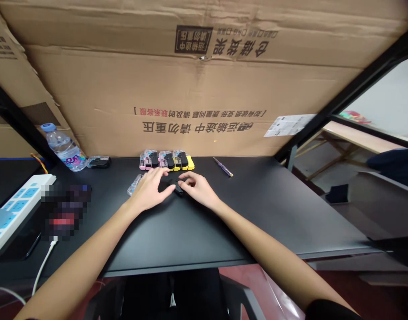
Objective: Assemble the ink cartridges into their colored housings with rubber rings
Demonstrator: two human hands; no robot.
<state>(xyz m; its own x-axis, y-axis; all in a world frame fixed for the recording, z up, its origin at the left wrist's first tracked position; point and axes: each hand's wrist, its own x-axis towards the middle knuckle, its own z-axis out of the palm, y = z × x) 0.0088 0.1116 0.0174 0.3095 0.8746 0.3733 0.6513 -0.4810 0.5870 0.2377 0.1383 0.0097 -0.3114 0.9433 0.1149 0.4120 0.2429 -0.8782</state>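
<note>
My left hand point(151, 188) is held over the black tabletop with its fingers spread and its thumb apart, its thumb tip close to a small black plastic piece point(178, 189). The fingers of my right hand point(201, 190) are curled, with the fingertips on the right side of that piece. What kind of piece it is cannot be made out. Partly behind my left hand lies a clear patterned plastic part point(134, 185). Just beyond both hands stands a row of several clear-and-black cases, with a pink-edged case point(148, 160) at the left and a yellow-edged case point(187, 162) at the right.
A purple pen point(224, 167) lies right of the row. At the left are a water bottle point(66, 149), another clear-and-black case point(98, 162), a white power strip point(23, 202), a dark phone point(22, 242) and a white cable point(43, 266). Cardboard point(197, 89) walls the back.
</note>
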